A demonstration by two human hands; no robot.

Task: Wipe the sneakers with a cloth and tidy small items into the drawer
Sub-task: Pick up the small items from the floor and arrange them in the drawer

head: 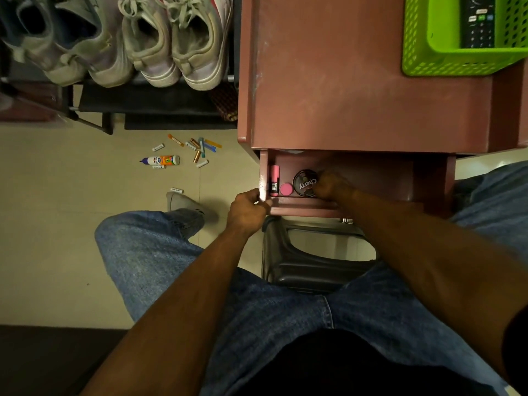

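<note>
The brown cabinet's drawer (303,208) is pulled out in front of me. My left hand (248,211) grips its front left corner. Inside the drawer my right hand (331,185) holds a round black polish tin (304,183) by its right edge. A pink tube (275,180) and a small pink round lid (286,189) lie in the drawer's left end. Several batteries, chalk pieces and small sticks (200,150) lie scattered on the floor beside a glue bottle (161,160). Pale sneakers (174,44) stand on the shoe rack at the upper left.
A green plastic basket (423,44) holding a remote control (478,21) sits on the cabinet top (357,81). A dark plastic stool (314,261) is under me, between my jeans-clad legs. My left shoe (183,202) rests on the tiled floor near one loose stick (177,190).
</note>
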